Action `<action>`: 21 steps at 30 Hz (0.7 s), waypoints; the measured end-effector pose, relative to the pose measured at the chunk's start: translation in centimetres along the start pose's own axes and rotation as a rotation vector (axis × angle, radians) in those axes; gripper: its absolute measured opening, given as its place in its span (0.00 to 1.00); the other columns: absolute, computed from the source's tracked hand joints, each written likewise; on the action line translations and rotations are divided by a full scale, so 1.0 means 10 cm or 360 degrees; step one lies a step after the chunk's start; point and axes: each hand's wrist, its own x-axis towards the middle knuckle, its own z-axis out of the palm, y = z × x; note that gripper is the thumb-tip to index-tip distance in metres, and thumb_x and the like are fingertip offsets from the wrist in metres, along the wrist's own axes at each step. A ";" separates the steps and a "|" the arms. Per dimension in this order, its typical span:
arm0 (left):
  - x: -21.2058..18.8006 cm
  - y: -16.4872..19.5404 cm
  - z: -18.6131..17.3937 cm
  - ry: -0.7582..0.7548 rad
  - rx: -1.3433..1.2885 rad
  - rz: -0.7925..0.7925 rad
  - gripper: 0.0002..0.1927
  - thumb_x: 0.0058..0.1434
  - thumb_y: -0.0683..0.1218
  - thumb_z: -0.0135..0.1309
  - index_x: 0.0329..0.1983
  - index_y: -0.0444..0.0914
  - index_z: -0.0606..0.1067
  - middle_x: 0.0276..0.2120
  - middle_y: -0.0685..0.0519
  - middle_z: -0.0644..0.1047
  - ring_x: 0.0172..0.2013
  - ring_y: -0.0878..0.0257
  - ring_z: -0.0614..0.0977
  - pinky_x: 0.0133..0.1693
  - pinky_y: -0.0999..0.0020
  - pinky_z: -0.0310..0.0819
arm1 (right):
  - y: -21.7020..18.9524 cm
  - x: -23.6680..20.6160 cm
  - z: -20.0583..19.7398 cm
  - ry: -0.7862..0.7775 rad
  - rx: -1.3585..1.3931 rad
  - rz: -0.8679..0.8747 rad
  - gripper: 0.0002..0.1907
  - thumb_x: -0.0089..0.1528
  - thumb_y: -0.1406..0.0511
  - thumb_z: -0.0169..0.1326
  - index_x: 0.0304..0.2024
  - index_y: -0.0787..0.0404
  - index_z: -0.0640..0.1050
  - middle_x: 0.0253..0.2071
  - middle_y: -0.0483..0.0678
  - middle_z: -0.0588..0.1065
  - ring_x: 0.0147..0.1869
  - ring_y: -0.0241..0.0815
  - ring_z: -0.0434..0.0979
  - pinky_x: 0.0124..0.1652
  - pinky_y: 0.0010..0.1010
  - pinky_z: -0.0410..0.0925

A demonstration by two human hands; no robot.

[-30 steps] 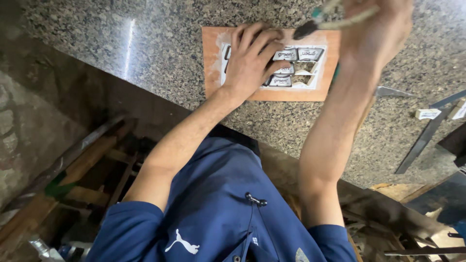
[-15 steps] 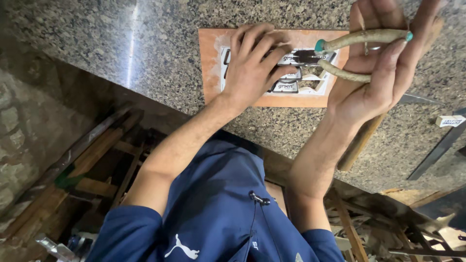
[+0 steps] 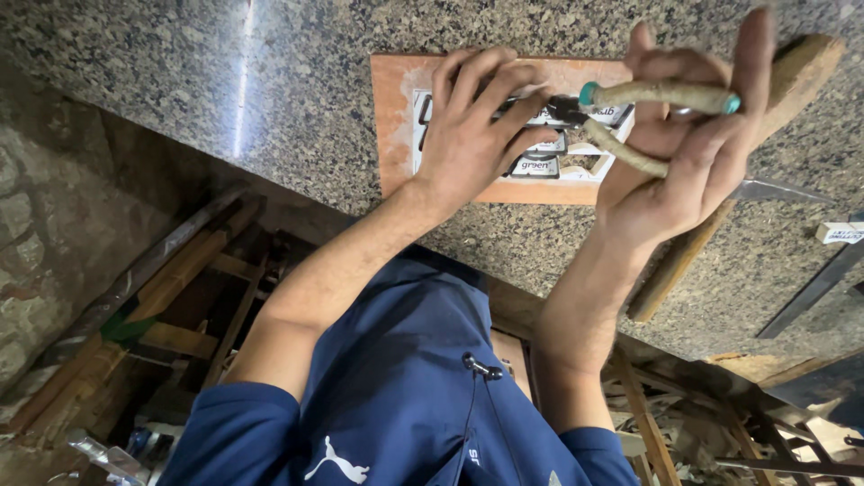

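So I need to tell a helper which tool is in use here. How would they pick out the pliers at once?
Start at the speckled granite counter and find the orange-framed panel lying on it. The left hand presses on that panel; beside it, the right hand grips the pliers. Their two handles are wrapped in tan twine with teal tips, unlike the bare wooden stick nearby.

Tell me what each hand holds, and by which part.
Right hand grips pliers by their two wrapped handles. Left hand lies flat on the switch plate, holding nothing.

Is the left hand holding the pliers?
No. The left hand presses on the switch plate; the right hand holds the pliers.
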 end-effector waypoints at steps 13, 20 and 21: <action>-0.04 -0.03 0.01 -0.0040 -0.0020 0.0000 0.23 0.67 0.60 0.64 0.55 0.40 0.79 0.60 0.56 0.72 0.66 0.54 0.65 0.67 0.46 0.56 | 0.23 -0.13 0.16 0.0242 -0.0262 -0.0696 0.16 0.75 0.54 0.37 0.41 0.56 0.66 0.27 0.49 0.63 0.25 0.41 0.65 0.23 0.35 0.68; -0.06 -0.01 -0.02 -0.0016 0.0013 0.0049 0.24 0.66 0.58 0.65 0.57 0.40 0.78 0.61 0.54 0.70 0.66 0.53 0.65 0.68 0.44 0.55 | 0.26 -0.18 -0.06 0.0271 -0.0055 -0.0469 0.12 0.75 0.64 0.46 0.60 0.57 0.66 0.45 0.57 0.75 0.42 0.49 0.80 0.37 0.43 0.79; -0.05 0.00 -0.01 0.0017 0.0041 0.0048 0.24 0.66 0.59 0.66 0.57 0.40 0.78 0.61 0.55 0.70 0.66 0.53 0.65 0.67 0.44 0.56 | 0.22 -0.20 -0.10 0.0343 -0.0013 -0.0322 0.19 0.75 0.63 0.46 0.67 0.57 0.63 0.48 0.59 0.77 0.46 0.51 0.81 0.43 0.46 0.80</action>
